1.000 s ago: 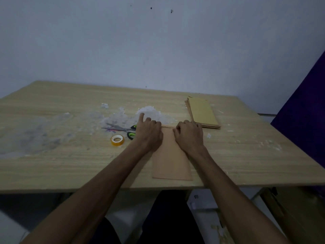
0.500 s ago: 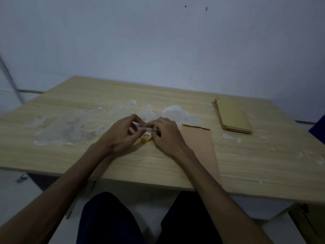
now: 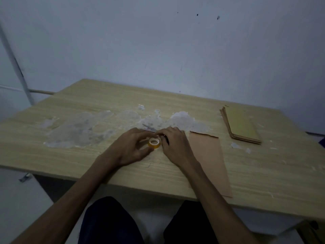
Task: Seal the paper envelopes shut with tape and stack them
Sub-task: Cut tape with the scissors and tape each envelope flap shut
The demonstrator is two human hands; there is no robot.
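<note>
Envelope (image 3: 209, 161) lay unsealed on the desk (image 3: 88, 155), right of both hands. Left hand (image 3: 130, 148) gripped the tape roll (image 3: 154, 143); right hand (image 3: 174, 143) pinched its end. Next: draw out a strip.

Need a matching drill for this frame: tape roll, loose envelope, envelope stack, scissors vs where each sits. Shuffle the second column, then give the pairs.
1. tape roll
2. loose envelope
3. envelope stack
4. scissors

A. far right of the table
B. between the two hands
C. flat, just right of the right hand
D. mostly hidden behind the hands

Pairs: 1-B, 2-C, 3-A, 4-D
</note>
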